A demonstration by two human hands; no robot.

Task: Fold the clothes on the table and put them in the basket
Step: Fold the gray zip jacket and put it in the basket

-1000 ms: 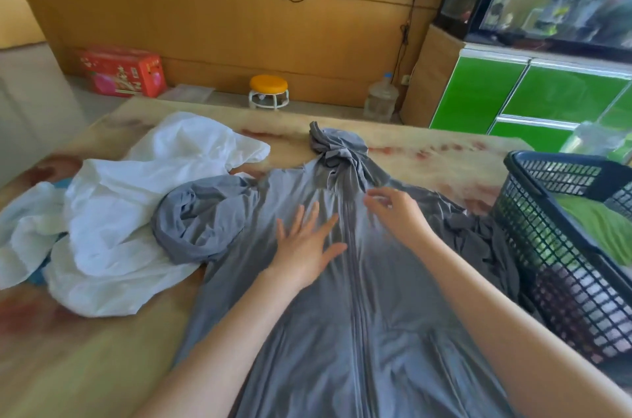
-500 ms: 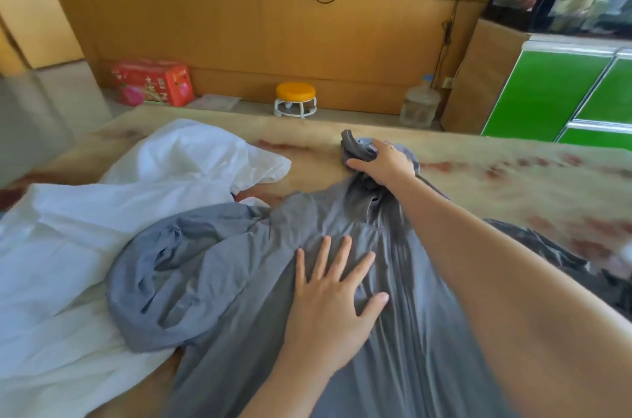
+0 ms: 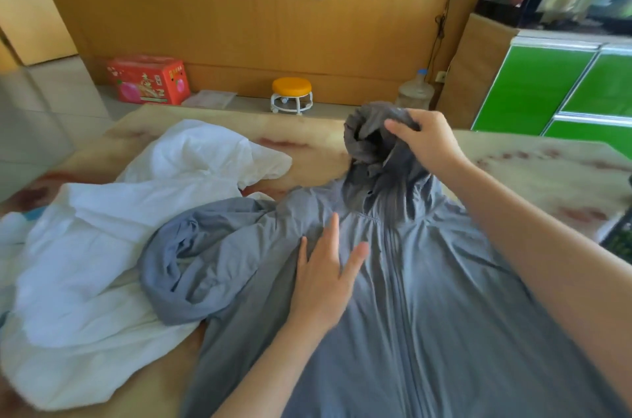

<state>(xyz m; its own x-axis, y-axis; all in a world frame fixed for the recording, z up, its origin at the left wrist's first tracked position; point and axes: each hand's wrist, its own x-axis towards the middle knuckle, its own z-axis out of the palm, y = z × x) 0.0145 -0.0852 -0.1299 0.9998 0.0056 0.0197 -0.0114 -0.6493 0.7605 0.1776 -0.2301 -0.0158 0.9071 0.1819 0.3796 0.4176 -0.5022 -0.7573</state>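
Observation:
A grey zip-up hooded jacket (image 3: 427, 298) lies front up across the table (image 3: 307, 150), its zipper running down the middle. My left hand (image 3: 325, 280) presses flat on the chest with fingers spread. My right hand (image 3: 424, 140) grips the bunched hood (image 3: 369, 137) and holds it lifted off the table at the far end. The jacket's left sleeve (image 3: 191, 260) lies crumpled on a white garment (image 3: 102, 246) piled at the left. Only a dark sliver of the basket (image 3: 619, 236) shows at the right edge.
Beyond the table's far edge stand a red box (image 3: 147, 78), a small orange-topped stool (image 3: 291, 99) and a water jug (image 3: 415, 92) on the floor. Green cabinets (image 3: 564, 89) fill the right background. Bare tabletop shows at the far right.
My right hand reached from the jacket's chest to the hood, gripped it and has now lifted it. My left hand stayed flat on the chest. The view shifted left, and the basket slid nearly out of view.

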